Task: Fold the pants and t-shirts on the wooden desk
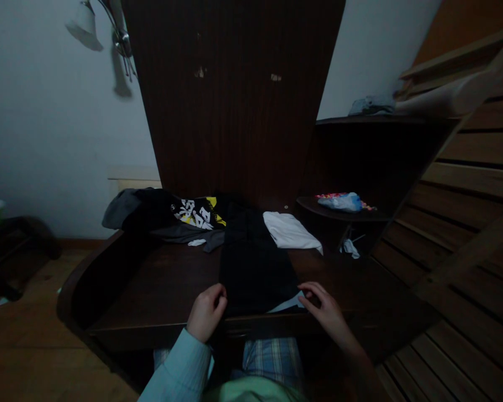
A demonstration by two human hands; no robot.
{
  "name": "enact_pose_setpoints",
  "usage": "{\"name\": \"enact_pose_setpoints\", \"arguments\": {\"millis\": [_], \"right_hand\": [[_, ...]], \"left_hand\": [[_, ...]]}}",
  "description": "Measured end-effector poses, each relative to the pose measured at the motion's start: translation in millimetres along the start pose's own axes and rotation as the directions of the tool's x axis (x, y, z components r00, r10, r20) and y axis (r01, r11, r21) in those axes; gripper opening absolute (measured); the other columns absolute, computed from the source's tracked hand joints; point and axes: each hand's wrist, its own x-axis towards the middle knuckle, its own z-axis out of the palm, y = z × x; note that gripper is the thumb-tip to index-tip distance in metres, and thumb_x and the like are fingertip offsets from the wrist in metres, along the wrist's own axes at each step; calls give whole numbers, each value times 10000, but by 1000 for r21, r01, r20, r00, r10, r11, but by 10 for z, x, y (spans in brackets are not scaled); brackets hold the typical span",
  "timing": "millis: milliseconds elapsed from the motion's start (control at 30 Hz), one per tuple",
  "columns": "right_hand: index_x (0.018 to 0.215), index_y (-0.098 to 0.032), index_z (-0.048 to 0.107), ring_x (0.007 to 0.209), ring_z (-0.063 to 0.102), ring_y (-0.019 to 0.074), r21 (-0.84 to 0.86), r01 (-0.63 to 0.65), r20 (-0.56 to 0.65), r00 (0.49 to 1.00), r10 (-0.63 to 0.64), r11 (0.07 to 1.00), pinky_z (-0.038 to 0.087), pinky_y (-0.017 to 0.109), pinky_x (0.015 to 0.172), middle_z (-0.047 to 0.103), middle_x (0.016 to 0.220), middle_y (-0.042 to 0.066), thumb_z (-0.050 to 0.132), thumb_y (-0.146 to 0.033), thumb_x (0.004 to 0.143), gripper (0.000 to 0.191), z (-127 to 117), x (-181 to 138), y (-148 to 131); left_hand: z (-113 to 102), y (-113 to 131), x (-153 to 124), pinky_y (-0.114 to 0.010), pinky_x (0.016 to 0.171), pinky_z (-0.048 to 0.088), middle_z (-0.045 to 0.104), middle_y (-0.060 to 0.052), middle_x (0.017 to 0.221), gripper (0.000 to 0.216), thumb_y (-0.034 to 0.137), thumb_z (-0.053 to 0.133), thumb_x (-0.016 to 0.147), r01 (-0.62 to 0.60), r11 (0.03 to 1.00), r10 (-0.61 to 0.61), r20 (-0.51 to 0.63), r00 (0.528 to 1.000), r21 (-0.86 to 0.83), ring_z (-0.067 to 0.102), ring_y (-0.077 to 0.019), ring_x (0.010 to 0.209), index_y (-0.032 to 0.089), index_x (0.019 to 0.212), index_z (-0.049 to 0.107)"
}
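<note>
A dark garment (254,262) lies stretched lengthwise on the dark wooden table (151,290), its near edge at the table's front. My left hand (207,312) is curled, pinching the garment's near left corner. My right hand (322,307) pinches the near right corner, where a pale lining or label (287,304) shows. Both hands rest at the table's front edge.
A heap of dark clothes with a black, white and yellow printed shirt (195,215) sits at the back left. A folded white cloth (291,230) lies back right. A dark wardrobe (235,95) stands behind. A side shelf (360,215) holds a blue packet (341,201). Wooden slats (469,223) rise on the right.
</note>
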Motion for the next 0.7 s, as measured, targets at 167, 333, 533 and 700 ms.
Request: {"name": "enact_pose_setpoints", "arguments": {"millis": [167,333,533,700], "right_hand": [[791,-222,657,876,576,202,-29,31,33,999,-30,999,452,300,760,617,911,65,507,-412,751,245,2,-4,40],[866,-237,658,921,566,216,-164,54,29,998,-50,985,439,354,814,612,987,67,483,-407,767,263,35,-29,35],[1043,-286,593,1047,504,229,-357,75,35,997,-66,931,406,418,861,572,1138,45,400,-379,821,308,86,-144,-46],[1161,-277,510,1206,369,235,-440,156,94,987,-128,884,313,454,958,410,1326,35,386,-420,828,383,91,-210,-59]], "left_hand": [[7,-9,16,-245,618,410,524,-7,659,156,160,365,731,-44,998,43,13,999,42,532,-145,653,189,651,495],[31,-31,-52,-324,722,454,523,-64,844,121,154,428,717,-113,962,140,-95,986,247,530,-191,814,184,702,544],[14,-62,-156,-342,834,457,540,-82,1043,205,207,419,809,-243,942,273,-106,956,234,512,-194,985,200,944,573],[-18,-38,-166,-375,873,449,572,-63,1082,274,366,516,776,-262,934,257,54,965,241,500,-216,1037,215,997,572]]}}
